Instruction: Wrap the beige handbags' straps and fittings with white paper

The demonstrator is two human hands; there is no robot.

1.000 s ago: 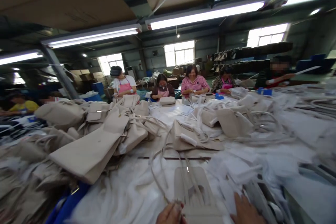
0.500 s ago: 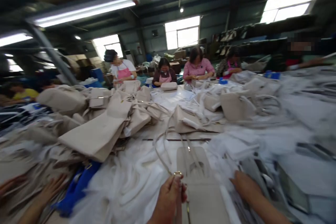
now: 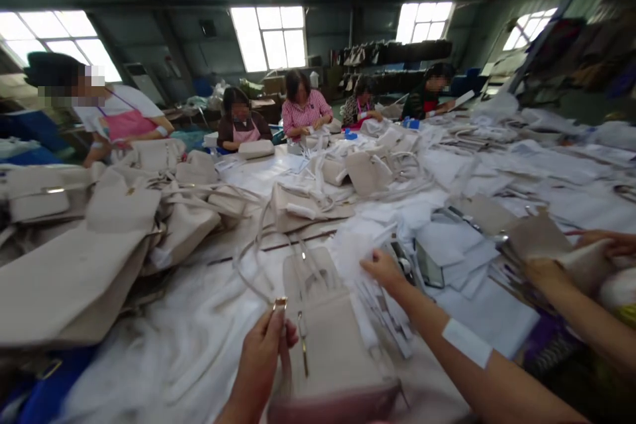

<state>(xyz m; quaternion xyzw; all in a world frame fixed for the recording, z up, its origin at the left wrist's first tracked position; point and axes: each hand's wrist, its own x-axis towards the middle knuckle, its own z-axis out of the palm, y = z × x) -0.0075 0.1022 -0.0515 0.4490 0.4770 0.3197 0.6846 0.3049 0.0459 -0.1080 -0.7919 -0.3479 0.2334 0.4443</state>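
My left hand [image 3: 265, 344] is closed around a thin beige strap [image 3: 285, 361], gripping it just below its gold-coloured buckle [image 3: 280, 305]. Under and beside that hand lies a beige handbag [image 3: 332, 338] with its flap spread toward the far side and a gold zip along its left edge. Farther forward and right, my right hand [image 3: 385, 269] pinches the edge of a thin white sheet [image 3: 350, 245]. Next to the right hand are a bundle of white strips [image 3: 385, 315] and a dark flat phone-like object [image 3: 428, 265].
Beige bags [image 3: 74, 258] pile up on the left, over a blue item [image 3: 57, 387]. White papers [image 3: 460, 245] cover the right. At the right edge, another person's hand [image 3: 546, 275] holds a beige piece [image 3: 539, 235]. Several people sit or stand across the table.
The view has swung right, so the table's contents appear farther left. My right hand has moved forward beside the bag onto white sheets. The left hand keeps the strap.
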